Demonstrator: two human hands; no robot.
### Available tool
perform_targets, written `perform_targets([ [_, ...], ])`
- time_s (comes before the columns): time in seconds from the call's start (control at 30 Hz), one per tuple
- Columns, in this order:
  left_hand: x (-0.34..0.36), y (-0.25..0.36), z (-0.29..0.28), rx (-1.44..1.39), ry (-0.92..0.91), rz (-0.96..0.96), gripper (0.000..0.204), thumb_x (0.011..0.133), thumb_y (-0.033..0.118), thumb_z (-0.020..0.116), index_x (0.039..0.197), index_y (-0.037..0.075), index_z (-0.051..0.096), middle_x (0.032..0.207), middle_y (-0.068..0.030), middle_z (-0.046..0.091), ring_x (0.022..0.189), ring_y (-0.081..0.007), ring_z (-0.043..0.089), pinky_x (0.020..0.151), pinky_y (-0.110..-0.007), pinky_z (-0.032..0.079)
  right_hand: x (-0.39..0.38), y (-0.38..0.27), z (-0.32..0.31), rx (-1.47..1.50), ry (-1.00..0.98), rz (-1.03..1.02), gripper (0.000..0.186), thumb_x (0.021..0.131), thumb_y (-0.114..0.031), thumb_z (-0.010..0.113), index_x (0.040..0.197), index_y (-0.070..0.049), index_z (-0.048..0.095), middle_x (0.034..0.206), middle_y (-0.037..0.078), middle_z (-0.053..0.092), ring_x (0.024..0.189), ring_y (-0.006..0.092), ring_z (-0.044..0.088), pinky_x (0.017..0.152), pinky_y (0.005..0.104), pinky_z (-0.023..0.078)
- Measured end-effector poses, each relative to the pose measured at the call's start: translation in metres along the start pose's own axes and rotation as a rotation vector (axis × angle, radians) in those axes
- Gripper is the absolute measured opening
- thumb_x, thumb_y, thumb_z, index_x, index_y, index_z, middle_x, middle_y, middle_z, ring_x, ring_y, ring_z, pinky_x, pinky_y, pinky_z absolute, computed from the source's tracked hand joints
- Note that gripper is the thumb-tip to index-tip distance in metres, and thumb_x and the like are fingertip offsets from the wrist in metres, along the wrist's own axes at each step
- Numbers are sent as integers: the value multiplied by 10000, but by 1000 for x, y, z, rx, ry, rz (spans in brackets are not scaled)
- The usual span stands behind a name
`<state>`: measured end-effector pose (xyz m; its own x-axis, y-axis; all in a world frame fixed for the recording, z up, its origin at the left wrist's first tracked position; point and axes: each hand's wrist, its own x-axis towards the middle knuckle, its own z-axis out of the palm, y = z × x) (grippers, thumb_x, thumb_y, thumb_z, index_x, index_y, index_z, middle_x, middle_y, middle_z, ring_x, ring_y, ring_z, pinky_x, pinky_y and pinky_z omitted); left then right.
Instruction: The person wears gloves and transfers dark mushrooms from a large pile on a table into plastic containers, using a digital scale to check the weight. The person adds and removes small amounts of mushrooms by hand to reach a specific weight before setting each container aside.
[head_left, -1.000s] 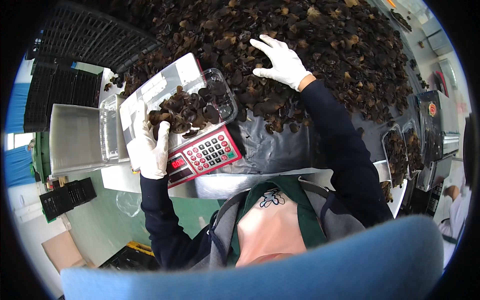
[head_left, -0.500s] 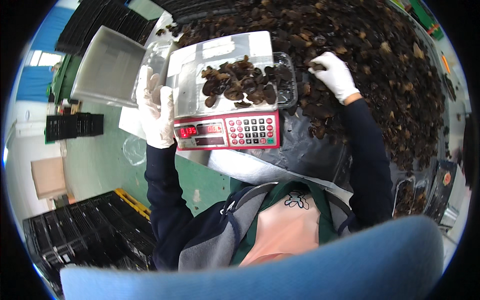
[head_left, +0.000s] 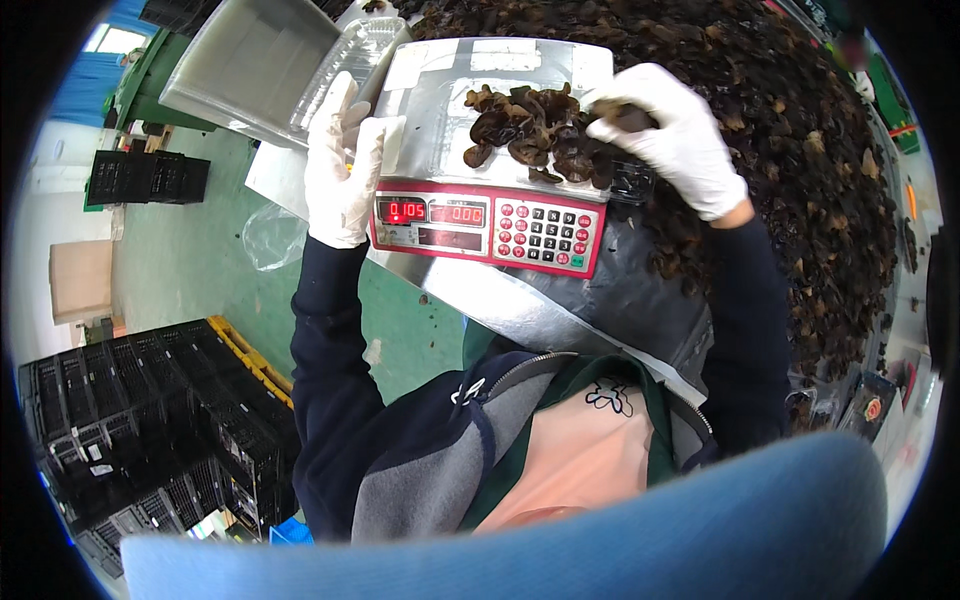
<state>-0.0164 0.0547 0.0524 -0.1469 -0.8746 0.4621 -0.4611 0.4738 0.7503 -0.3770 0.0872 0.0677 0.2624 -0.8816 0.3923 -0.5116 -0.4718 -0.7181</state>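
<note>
A red-and-white digital scale (head_left: 480, 256) carries a clear plastic tray (head_left: 633, 186) with a loose heap of dark brown wood ear mushrooms (head_left: 535, 140) in it. My right hand (head_left: 675, 135), white-gloved, is closed on a wood ear piece (head_left: 628, 117) over the tray's right end. At the left side of the scale, my left hand (head_left: 345, 165) stands upright, also gloved, thumb and fingers apart. Its fingertips are close to the tray's left end; contact there cannot be made out.
A broad spread of wood ear mushrooms (head_left: 800, 170) covers the table behind and to the right. Stacked clear containers (head_left: 250, 65) stand at the back left. Black crates (head_left: 150, 420) are piled on the green floor at lower left, and a thin plastic bag (head_left: 273, 238) hangs below the table edge.
My right hand has come left from the mushroom spread to the tray, bringing a wood ear piece. The view has shifted, and the scale's red reading has dropped. My left hand stays beside the scale.
</note>
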Motion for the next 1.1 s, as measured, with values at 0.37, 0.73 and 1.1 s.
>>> perform_targets([
  [0.37,-7,-4,13,-99,-36,-80,591,1017,129,632,1554,52,395,1403,-147,548,1203,-202,601,997,-343,508,10,8,-4,12,-36,42,501,838,-307,835,1263,-83,694,1189,55,681,1097,191,633,982,316,489],
  [0.73,-1,-8,11,-38,-20,-32,592,1007,158,654,1539,48,418,1347,-147,587,1190,-201,616,1009,-347,504,-7,21,-17,455,295,404,274,994,-298,666,1122,-80,775,885,-47,714,637,16,418,577,198,327],
  [1.1,65,46,10,318,-314,529,668,940,169,743,1527,71,439,1484,-175,543,1358,-264,546,1151,-353,413,-90,44,-24,479,392,819,347,1003,-364,668,962,-43,793,575,-50,569,434,16,325,431,209,206],
])
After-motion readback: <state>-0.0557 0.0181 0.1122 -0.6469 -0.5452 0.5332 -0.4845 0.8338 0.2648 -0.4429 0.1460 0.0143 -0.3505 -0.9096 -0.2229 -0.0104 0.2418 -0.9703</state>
